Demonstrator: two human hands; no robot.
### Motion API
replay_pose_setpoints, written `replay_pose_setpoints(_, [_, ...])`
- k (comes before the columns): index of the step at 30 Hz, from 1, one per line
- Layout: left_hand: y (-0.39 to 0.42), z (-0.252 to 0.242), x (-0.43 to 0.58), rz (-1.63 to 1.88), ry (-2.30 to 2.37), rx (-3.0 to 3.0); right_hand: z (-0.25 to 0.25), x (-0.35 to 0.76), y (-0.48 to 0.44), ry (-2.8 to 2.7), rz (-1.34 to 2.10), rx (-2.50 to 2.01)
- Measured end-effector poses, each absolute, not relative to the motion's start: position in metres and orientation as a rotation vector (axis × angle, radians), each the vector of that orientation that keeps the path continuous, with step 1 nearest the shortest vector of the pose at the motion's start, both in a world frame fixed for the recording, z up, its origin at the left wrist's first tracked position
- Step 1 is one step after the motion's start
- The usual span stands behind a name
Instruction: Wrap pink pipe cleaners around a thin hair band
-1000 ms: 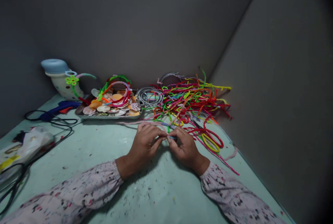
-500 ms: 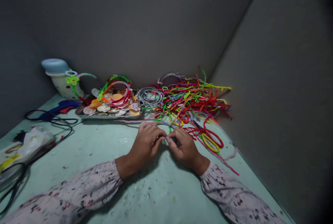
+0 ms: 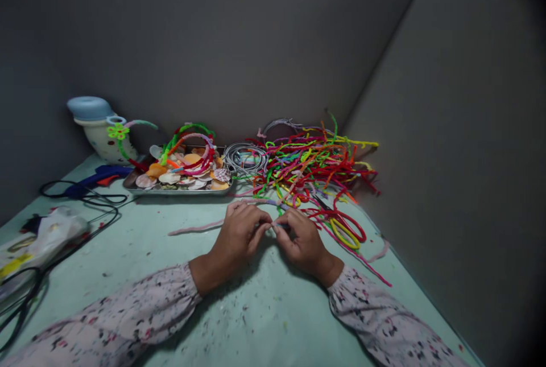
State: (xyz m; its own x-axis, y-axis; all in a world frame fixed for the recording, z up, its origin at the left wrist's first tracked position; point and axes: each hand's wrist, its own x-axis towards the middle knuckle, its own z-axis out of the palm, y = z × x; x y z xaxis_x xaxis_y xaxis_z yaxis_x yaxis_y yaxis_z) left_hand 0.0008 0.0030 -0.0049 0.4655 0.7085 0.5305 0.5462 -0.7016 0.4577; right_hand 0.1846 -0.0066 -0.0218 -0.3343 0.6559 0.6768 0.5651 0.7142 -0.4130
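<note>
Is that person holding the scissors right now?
No, the scissors lie on the table beside the right hand, while it and the left hand pinch something mostly hidden.

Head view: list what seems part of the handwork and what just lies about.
Likely in the job:
- thin piece pinched by left hand and right hand
- pink stem
- fuzzy-stem pile
- scissors

Seemingly lying about:
- shell tray
- blue-lidded bottle
- plastic bag
</note>
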Motion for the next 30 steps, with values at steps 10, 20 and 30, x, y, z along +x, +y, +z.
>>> replay_pose_setpoints(10, [0.0031,-0.0034,0.0003,0.999,1.081,2.518,-0.0231,0.185,-0.0067,-2.054,0.113,-0.941])
replay_pose_setpoints(20, [0.003,-0.0022,-0.0006,0.941,1.077,2.503,-0.024,0.1852,-0.0066,-2.076,0.074,-0.942])
replay_pose_setpoints(30, [0.0059,-0.0013,-0.0009,0.938,1.073,2.506,-0.0235,0.1853,-0.006,-2.086,0.094,-0.943])
